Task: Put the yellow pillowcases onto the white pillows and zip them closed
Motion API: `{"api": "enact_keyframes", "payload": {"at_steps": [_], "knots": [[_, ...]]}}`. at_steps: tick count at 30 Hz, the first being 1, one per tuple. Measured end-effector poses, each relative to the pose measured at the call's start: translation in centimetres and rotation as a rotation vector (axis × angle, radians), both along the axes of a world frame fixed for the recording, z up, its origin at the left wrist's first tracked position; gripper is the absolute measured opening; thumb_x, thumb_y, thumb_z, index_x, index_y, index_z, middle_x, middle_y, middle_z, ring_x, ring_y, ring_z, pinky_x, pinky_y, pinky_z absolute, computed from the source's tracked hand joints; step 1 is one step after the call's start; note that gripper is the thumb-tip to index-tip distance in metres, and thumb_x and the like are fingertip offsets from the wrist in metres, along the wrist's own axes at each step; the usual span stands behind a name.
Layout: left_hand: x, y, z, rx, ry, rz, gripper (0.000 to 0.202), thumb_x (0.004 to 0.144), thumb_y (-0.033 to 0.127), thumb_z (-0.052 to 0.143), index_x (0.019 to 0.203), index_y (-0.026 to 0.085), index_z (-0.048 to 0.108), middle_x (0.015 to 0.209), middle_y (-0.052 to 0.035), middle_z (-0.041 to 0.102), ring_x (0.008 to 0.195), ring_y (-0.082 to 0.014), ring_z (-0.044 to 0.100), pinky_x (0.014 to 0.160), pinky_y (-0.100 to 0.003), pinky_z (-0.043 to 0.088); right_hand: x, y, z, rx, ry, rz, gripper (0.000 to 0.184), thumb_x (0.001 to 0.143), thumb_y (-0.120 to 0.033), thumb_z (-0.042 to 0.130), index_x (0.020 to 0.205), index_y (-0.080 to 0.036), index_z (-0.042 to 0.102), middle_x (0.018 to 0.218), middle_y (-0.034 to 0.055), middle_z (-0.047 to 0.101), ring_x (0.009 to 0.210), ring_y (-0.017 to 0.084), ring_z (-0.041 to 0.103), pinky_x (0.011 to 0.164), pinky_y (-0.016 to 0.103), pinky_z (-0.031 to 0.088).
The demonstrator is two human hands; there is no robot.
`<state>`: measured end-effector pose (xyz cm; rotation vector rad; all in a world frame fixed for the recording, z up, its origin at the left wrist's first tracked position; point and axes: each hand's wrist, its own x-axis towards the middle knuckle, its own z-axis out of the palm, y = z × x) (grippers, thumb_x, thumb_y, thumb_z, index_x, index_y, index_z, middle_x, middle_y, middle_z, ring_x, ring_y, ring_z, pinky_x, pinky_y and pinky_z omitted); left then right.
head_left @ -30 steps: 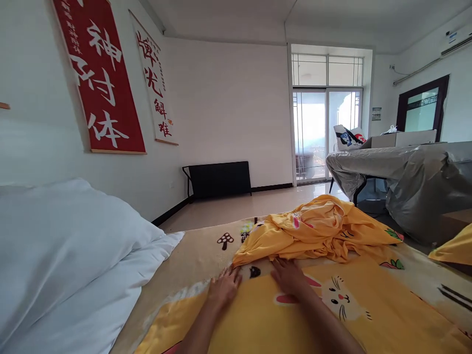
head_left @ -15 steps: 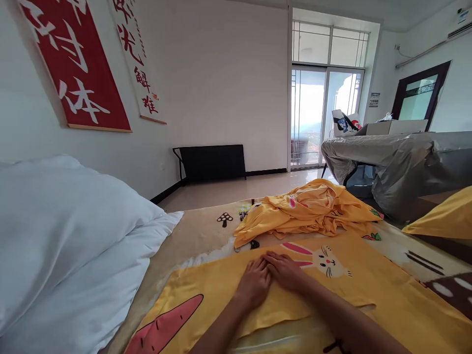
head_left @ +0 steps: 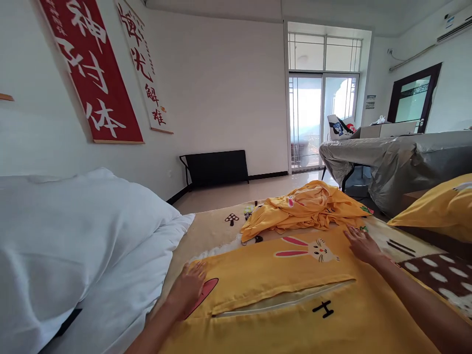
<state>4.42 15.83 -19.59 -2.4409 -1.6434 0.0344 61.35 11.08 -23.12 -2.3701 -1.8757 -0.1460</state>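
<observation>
A yellow fabric cover (head_left: 254, 275) lies spread in front of me, printed with a white rabbit face, a red carrot and a black letter H. Across its middle runs a long slit (head_left: 283, 299) with a pale edge, gaping slightly. My left hand (head_left: 188, 287) rests on the cover's left side by the carrot, fingers stretched out. Near the far right corner, my right hand (head_left: 363, 244) lies flat on the fabric with its fingers apart. Just beyond the cover sits a crumpled heap of yellow cloth (head_left: 306, 206) with rabbit prints.
White bedding (head_left: 92, 236) is piled on the left. Beneath the cover is a beige patterned blanket (head_left: 214, 226). A yellow pillow (head_left: 438, 206) lies at the right. Farther back stand a plastic-draped table (head_left: 391, 152) and a black folded table (head_left: 217, 167) against the wall.
My hands were together at the middle of the cover and are now wide apart, left hand to the left, right hand to the right. The slit shows more fully, and the view has shifted.
</observation>
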Motion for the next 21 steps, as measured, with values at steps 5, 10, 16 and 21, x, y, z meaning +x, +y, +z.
{"api": "enact_keyframes", "payload": {"at_steps": [5,10,16,21], "knots": [[13.1,-1.6,0.3,0.025,-0.107,-0.048,0.047,0.086,0.021,0.031,0.127,0.011,0.050,0.145,-0.0138,0.036,0.136,-0.0224,0.028,0.110,-0.044,0.021,-16.6,2.2,0.8,0.044,0.104,0.307,0.057,0.090,-0.038,0.027,0.143,-0.016,0.030,0.149,0.0128,0.026,0.137,0.022,0.025,0.108,0.045,0.018],[15.4,-3.4,-3.5,-0.084,-0.179,0.010,0.053,0.092,0.038,0.022,0.139,0.021,0.037,0.147,-0.0057,0.033,0.135,-0.0185,0.031,0.108,-0.042,0.029,-24.2,0.8,-2.0,0.012,0.201,0.497,0.053,0.092,-0.049,0.024,0.139,-0.028,0.038,0.146,0.0048,0.034,0.135,0.018,0.030,0.107,0.039,0.022],[4.1,-6.2,-5.2,-0.058,-0.209,0.097,0.052,0.091,0.036,0.026,0.140,0.020,0.036,0.147,-0.0046,0.031,0.137,-0.0187,0.026,0.112,-0.044,0.024,-12.4,-2.0,-2.4,0.014,0.236,0.281,0.056,0.091,-0.045,0.025,0.139,-0.019,0.039,0.145,0.0105,0.034,0.136,0.023,0.027,0.108,0.046,0.022],[-4.2,-9.9,-7.6,0.088,-0.165,-0.022,0.047,0.088,0.029,0.033,0.132,0.027,0.048,0.138,-0.0021,0.045,0.129,-0.0220,0.041,0.105,-0.045,0.038,-2.1,-7.2,-3.7,0.080,0.200,0.163,0.060,0.093,-0.046,0.015,0.137,-0.017,0.043,0.144,0.0124,0.036,0.134,0.024,0.030,0.106,0.043,0.029]]}}
